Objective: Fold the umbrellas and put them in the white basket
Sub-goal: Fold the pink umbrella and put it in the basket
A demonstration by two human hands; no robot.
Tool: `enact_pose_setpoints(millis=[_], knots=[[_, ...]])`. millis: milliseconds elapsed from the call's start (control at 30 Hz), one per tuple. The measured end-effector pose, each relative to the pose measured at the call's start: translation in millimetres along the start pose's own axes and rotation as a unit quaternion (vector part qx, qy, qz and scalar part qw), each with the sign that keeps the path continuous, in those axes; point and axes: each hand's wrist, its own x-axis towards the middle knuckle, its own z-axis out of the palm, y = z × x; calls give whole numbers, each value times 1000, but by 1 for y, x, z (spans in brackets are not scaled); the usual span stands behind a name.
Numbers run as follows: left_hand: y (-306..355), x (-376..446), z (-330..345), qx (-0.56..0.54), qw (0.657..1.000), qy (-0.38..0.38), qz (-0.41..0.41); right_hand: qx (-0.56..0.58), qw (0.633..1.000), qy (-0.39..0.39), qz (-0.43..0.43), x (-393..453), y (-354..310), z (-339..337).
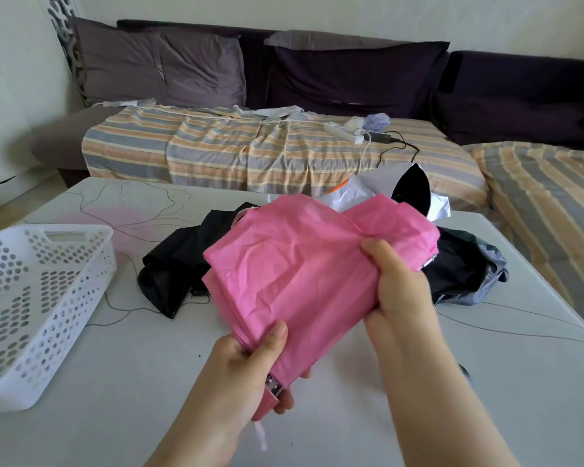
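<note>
We hold the pink umbrella (304, 271) above the table (155, 399), its canopy collapsed and bunched into loose folds. Our left hand (250, 375) grips the near end, the fingers (285, 401) curled under it and the thumb pressed on top of the fabric; a bit of metal shows just beside the palm and a pale strap dangles below the hand. Our right hand (398, 291) clamps the right side of the canopy, thumb on top and the other digits hidden beneath the cloth, so both hands are closed on the same thing.

The white basket (31, 298) stands at the left edge of the table, well apart from the umbrella, and we see nothing inside it through its perforated walls. Behind the pink canopy lies a black umbrella (169, 274), unfolded and rumpled on the table, with a second dark, greyish one (479, 274) to the right, partly hidden by our right hand. Farther back a white umbrella (395, 190) with a dark underside lies near the table's far edge. Thin dark line patterns run across the tabletop.

Beyond the table is a sofa (351, 79) with dark cushions and a striped cover (250, 146), and on that cover rest a white power strip (343, 131) and a few cables.
</note>
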Motion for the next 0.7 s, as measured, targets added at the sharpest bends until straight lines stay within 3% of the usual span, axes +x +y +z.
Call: enact_pose_setpoints(millis=[100, 233, 367, 567, 700], knots=[[-2, -1, -3, 29, 999, -16, -24, -9, 1000, 9, 0, 5, -1, -7], [-4, 1, -7, 95, 988, -28, -121, 9, 999, 28, -30, 3, 1, -10], [-3, -4, -9, 168, 981, -64, -74, 19, 999, 11, -37, 3, -2, -11], [-3, 1, -8, -14, 996, -57, -61, 55, 998, -31, -26, 0, 4, -7], [-3, 3, -4, -35, 999, 1, -34, 58, 994, -91, 13, 5, 4, -9]])
